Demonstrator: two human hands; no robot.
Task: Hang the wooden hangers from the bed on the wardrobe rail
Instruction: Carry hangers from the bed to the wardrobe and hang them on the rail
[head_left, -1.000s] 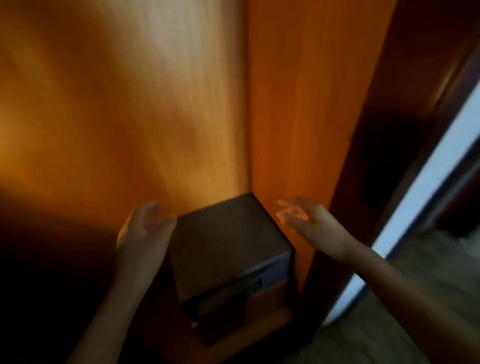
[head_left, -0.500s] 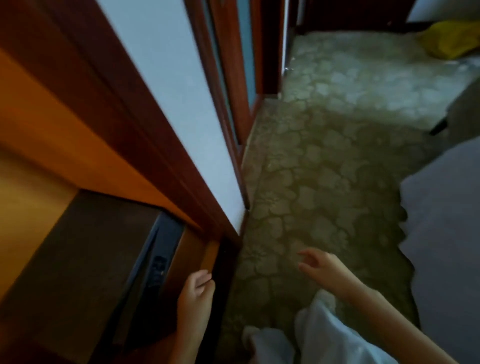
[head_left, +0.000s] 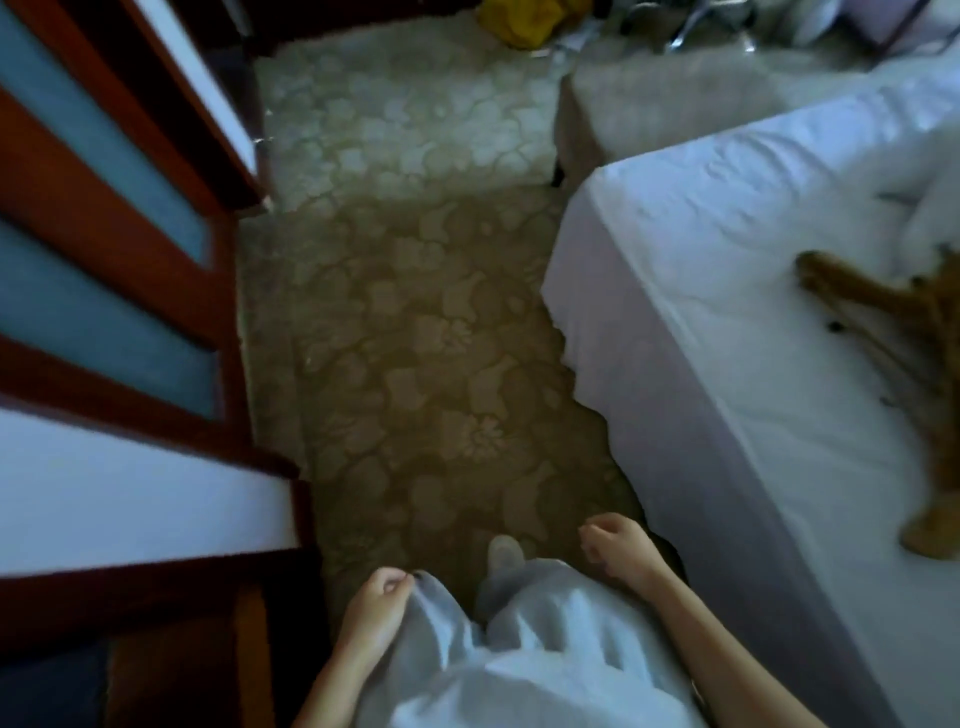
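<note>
Several wooden hangers (head_left: 893, 358) lie in a blurred brown heap on the white bed (head_left: 727, 291) at the right edge. My left hand (head_left: 371, 613) hangs low by my side, fingers loosely curled, holding nothing. My right hand (head_left: 621, 551) is also low, fingers curled and empty, just left of the bed's near side and well short of the hangers. The wardrobe (head_left: 119, 322) with its dark red-brown frame and pale panels fills the left side. Its rail is out of view.
A patterned beige carpet (head_left: 415, 322) runs between wardrobe and bed. A beige upholstered seat (head_left: 639, 109) stands beyond the bed's corner. A yellow bag (head_left: 519, 21) and metal clutter lie at the far end. My pale trousers and one foot show below.
The view has swung from inside the wardrobe, past its door, round to the floor and bed. Both hands dropped from beside the dark box to my sides. The hangers came into view.
</note>
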